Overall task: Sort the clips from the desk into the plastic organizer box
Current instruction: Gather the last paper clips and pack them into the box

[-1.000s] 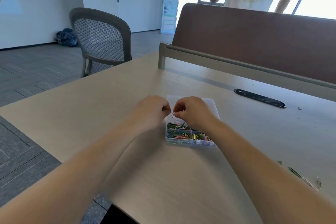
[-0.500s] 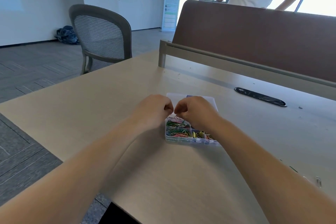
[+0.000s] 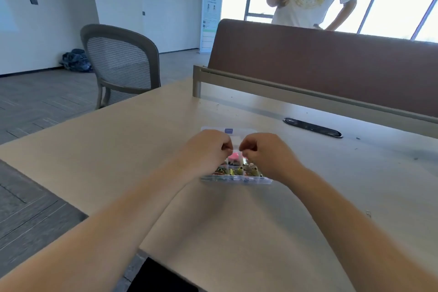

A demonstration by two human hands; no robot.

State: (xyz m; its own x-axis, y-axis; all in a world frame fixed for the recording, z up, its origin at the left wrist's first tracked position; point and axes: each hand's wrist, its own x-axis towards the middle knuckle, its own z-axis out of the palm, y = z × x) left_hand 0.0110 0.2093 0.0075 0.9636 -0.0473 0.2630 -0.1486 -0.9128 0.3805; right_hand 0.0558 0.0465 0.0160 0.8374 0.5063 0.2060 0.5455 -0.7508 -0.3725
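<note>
Left hand (image 3: 205, 152), right hand (image 3: 268, 157), curled above organizer box (image 3: 237, 180)

Bare desk (image 3: 118, 161) flanks the organizer box (image 3: 237, 180) on both sides; the divider panel (image 3: 331, 73) walls off the far edge.

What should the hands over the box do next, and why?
Probably lower and release whatever is pinched: left hand and right hand hover, fingers curled, close together just above the open box. What they pinch, if anything, is too small to see.
</note>
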